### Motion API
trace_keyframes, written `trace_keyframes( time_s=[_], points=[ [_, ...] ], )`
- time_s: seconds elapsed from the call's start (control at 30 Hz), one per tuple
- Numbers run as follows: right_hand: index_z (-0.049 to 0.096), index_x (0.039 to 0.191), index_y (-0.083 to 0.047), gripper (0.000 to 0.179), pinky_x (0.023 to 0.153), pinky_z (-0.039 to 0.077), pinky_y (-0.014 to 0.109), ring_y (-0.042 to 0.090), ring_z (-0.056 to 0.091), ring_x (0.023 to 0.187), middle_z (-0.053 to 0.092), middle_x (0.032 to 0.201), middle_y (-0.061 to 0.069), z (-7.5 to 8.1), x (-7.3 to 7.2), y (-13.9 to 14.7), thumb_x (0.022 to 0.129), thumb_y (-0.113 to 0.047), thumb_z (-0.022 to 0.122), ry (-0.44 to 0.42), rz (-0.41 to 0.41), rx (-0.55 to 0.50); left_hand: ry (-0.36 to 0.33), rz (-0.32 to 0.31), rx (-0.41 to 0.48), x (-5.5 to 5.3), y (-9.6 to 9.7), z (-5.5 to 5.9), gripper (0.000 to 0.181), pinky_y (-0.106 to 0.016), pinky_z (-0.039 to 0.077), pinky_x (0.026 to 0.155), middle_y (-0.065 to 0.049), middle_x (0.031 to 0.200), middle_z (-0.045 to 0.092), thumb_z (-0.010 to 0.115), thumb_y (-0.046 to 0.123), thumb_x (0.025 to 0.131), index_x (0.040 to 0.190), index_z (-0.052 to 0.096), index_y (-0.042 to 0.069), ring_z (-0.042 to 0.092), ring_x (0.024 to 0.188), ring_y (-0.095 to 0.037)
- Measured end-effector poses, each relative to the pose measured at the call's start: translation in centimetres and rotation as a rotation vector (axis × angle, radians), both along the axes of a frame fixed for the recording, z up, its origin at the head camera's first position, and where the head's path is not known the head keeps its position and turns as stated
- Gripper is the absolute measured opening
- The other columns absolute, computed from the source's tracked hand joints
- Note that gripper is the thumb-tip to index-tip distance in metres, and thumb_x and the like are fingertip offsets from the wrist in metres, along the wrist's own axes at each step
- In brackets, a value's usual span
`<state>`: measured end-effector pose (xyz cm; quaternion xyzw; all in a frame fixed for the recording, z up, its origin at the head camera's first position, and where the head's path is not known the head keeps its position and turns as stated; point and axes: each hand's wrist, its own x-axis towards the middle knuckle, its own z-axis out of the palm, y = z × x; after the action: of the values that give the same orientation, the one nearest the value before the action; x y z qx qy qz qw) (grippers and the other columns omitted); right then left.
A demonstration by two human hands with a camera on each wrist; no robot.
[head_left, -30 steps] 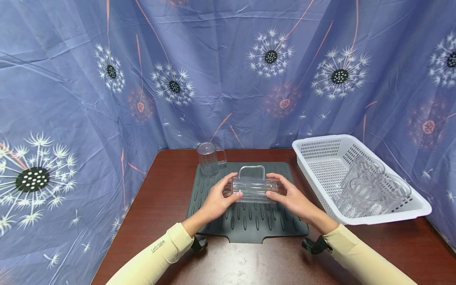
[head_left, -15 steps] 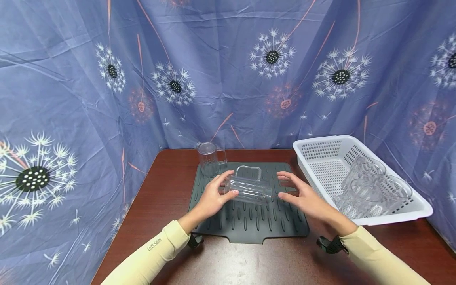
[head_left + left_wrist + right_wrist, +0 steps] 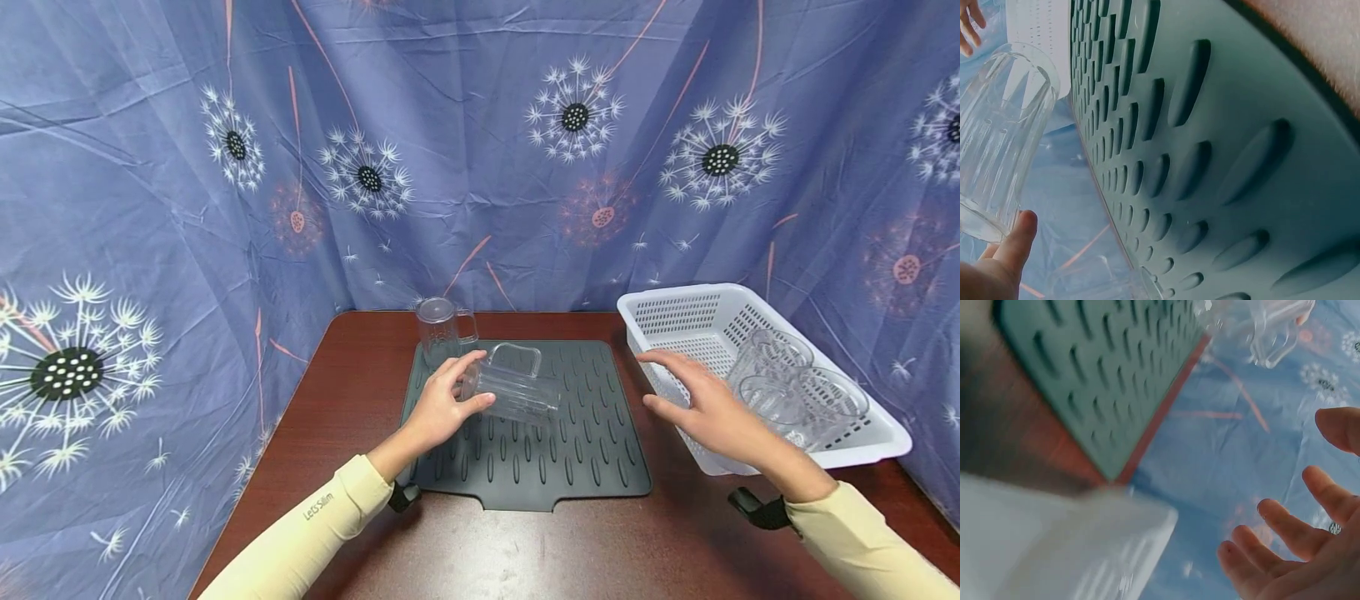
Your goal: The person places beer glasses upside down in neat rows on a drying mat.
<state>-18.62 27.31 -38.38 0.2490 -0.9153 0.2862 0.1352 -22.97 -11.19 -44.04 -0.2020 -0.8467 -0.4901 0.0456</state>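
My left hand (image 3: 444, 403) grips a clear glass mug (image 3: 519, 395) by its base end. The mug lies sideways over the dark drying mat (image 3: 517, 492), its handle toward the back and its mouth pointing right. In the left wrist view the thumb presses near the base of the ribbed mug (image 3: 997, 125). My right hand (image 3: 712, 410) is over the near left edge of the white basket (image 3: 847, 457), fingers spread and holding nothing. A second glass mug (image 3: 439, 333) stands upside down at the mat's back left corner, handle to the right.
Several clear glass mugs (image 3: 780, 392) lie together in the right part of the basket. A brown table (image 3: 330, 392) carries the mat and basket. A blue dandelion-print curtain (image 3: 480, 150) hangs behind and at the sides.
My right hand has let go of the mug and moved right to the basket. My left hand has shifted slightly left with the mug, whose mouth end now tips lower.
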Motion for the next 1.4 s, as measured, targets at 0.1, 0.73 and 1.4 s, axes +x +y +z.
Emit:
trace_keyframes(
  time_s=[0.1,0.73,1.4],
  points=[
    [0.056,0.138,-0.013,0.055,0.099,0.036,0.056,0.039,0.048,0.129,0.056,0.140,0.013,0.1,-0.1,1.3,0.088,-0.014,0.078,0.067,-0.008,0.048,0.004,0.006,-0.005,-0.2,-0.1,0.1,0.065,-0.050,0.051,0.100,-0.004,0.131,0.055,0.078,0.028,0.090,0.149,0.050,0.024,0.056,0.124,-0.023],
    [0.058,0.136,-0.016,0.064,0.092,0.036,0.068,0.047,0.046,0.124,0.053,0.139,0.021,-0.9,0.0,7.7,0.079,-0.028,0.084,0.180,-0.124,0.286,0.048,0.036,-0.095,-1.1,-0.7,0.8,0.069,-0.045,0.049,0.095,-0.001,0.131,0.055,0.081,0.030,0.086,0.148,0.051,0.028,0.055,0.123,-0.022],
    [0.065,0.127,-0.012,0.053,0.113,0.026,0.064,0.049,0.048,0.125,0.058,0.133,0.023,-2.9,-0.2,10.1,0.081,-0.031,0.082,0.173,-0.114,0.331,0.075,0.027,-0.182,-1.9,-0.6,2.0,0.068,-0.049,0.047,0.097,-0.001,0.132,0.053,0.079,0.035,0.088,0.149,0.049,0.037,0.055,0.117,-0.025]
  ],
)
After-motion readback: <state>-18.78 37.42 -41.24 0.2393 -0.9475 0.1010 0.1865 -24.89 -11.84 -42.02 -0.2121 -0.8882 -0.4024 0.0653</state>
